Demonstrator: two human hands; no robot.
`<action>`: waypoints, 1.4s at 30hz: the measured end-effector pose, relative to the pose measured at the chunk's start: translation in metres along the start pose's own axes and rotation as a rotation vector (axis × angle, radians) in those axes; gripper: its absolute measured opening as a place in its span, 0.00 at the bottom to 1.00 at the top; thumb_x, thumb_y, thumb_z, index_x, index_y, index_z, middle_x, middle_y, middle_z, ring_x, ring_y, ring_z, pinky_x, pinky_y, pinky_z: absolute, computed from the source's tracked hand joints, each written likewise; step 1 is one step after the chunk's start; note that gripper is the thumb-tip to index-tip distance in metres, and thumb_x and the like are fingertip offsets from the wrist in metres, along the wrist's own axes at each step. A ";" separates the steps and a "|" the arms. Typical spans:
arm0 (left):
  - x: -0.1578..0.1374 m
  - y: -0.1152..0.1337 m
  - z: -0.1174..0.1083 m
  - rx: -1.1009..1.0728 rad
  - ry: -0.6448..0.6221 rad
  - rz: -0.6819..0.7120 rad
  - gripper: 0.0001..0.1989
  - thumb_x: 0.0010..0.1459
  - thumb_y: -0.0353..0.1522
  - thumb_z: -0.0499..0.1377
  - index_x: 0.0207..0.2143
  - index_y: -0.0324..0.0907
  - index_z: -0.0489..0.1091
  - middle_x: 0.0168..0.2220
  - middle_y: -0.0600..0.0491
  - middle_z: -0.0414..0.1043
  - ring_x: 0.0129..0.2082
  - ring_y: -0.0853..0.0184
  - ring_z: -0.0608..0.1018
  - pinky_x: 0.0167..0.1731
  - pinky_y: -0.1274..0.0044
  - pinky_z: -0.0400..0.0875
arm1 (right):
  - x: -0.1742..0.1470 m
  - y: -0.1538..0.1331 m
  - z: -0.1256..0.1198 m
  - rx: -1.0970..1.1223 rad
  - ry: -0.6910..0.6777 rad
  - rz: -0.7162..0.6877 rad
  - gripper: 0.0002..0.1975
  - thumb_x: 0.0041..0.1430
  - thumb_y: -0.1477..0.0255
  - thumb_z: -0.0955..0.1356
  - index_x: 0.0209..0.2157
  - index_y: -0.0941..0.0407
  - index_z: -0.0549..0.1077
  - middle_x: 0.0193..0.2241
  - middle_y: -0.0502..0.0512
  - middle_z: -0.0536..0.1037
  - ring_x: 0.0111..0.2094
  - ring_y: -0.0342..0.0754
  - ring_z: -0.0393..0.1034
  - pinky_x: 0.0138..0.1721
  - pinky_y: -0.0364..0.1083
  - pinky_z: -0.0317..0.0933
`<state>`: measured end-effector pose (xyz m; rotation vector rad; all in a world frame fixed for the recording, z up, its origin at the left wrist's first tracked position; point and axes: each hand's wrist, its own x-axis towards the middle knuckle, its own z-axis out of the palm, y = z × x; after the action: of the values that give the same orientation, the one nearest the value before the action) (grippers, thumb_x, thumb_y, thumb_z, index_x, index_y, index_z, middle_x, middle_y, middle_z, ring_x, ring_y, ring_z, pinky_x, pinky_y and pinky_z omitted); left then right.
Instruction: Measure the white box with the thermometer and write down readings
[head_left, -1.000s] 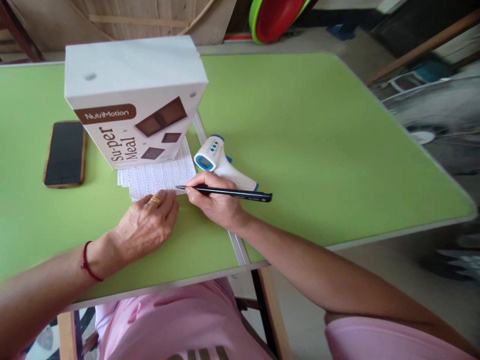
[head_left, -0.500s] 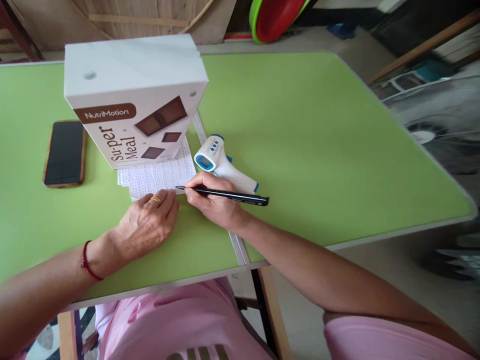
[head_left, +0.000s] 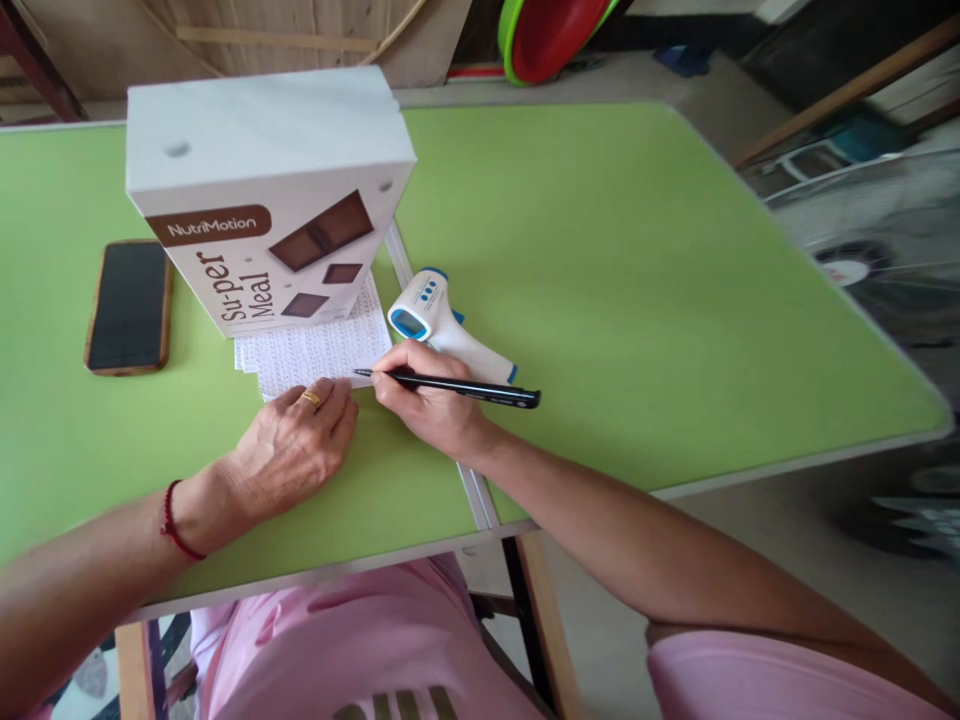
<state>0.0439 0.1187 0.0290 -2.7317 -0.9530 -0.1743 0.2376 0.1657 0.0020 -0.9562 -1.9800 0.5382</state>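
My right hand [head_left: 431, 400] grips a black pen [head_left: 480, 390] in a writing hold, its tip at the lower right part of the handwritten paper sheets [head_left: 315, 355]. My left hand [head_left: 300, 440], with a gold ring and a red wrist cord, rests at the lower edge of the sheets. Its fingers are bent and close together, holding the paper down; their tips are partly hidden. A white box [head_left: 277, 200] with brown printing stands upright on the upper part of the sheets and covers it. Just beyond my right hand lies a white and blue infrared thermometer [head_left: 446, 325], partly hidden by it.
A smartphone [head_left: 131, 305] in a brown case lies left of the box. The green table [head_left: 637, 280] has a pale seam [head_left: 474, 495] running across it. Past its right edge stands a fan [head_left: 847, 265]; a red and green basin [head_left: 555, 40] is behind the table.
The pen and my right hand have shifted very slightly to the right along the paper. My left hand, the box, the phone and the thermometer stay put.
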 end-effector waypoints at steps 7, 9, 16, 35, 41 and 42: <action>0.000 -0.001 -0.001 -0.028 -0.013 -0.005 0.17 0.65 0.21 0.44 0.46 0.30 0.71 0.49 0.39 0.73 0.44 0.60 0.75 0.36 0.72 0.76 | 0.000 0.000 0.000 -0.001 -0.020 -0.015 0.07 0.59 0.73 0.65 0.27 0.53 0.65 0.19 0.45 0.71 0.20 0.39 0.62 0.22 0.40 0.59; 0.000 -0.001 -0.001 -0.028 -0.001 -0.002 0.16 0.65 0.21 0.45 0.47 0.30 0.71 0.48 0.39 0.73 0.44 0.60 0.75 0.36 0.72 0.76 | 0.000 0.001 0.000 0.003 -0.014 -0.010 0.07 0.59 0.72 0.65 0.27 0.53 0.65 0.20 0.45 0.71 0.20 0.40 0.63 0.22 0.40 0.59; 0.001 -0.002 -0.001 0.007 0.021 0.011 0.15 0.65 0.22 0.46 0.45 0.32 0.71 0.49 0.41 0.74 0.43 0.61 0.75 0.37 0.73 0.75 | 0.000 0.000 -0.001 -0.015 -0.004 -0.015 0.07 0.59 0.73 0.65 0.27 0.53 0.65 0.20 0.45 0.71 0.21 0.40 0.63 0.23 0.41 0.60; 0.000 -0.002 0.001 0.016 0.101 0.018 0.15 0.64 0.21 0.46 0.42 0.31 0.73 0.46 0.42 0.75 0.40 0.60 0.76 0.34 0.73 0.75 | 0.000 0.000 -0.003 0.010 0.032 0.005 0.07 0.58 0.74 0.65 0.26 0.54 0.65 0.19 0.44 0.70 0.19 0.38 0.61 0.22 0.40 0.58; 0.001 -0.002 0.001 0.002 0.073 0.012 0.15 0.65 0.21 0.45 0.42 0.31 0.72 0.46 0.41 0.75 0.40 0.61 0.76 0.34 0.72 0.76 | 0.001 0.001 -0.005 -0.009 0.057 0.008 0.07 0.57 0.76 0.65 0.26 0.54 0.65 0.19 0.45 0.69 0.19 0.38 0.60 0.21 0.40 0.57; 0.001 -0.003 0.000 0.000 0.064 0.013 0.15 0.65 0.21 0.45 0.42 0.32 0.72 0.46 0.41 0.75 0.41 0.61 0.76 0.34 0.72 0.76 | 0.001 0.001 -0.005 -0.012 0.058 0.004 0.07 0.56 0.76 0.65 0.26 0.54 0.65 0.19 0.45 0.69 0.19 0.38 0.60 0.21 0.40 0.57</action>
<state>0.0434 0.1215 0.0294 -2.7145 -0.9172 -0.2570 0.2414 0.1669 0.0046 -0.9733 -1.9323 0.4962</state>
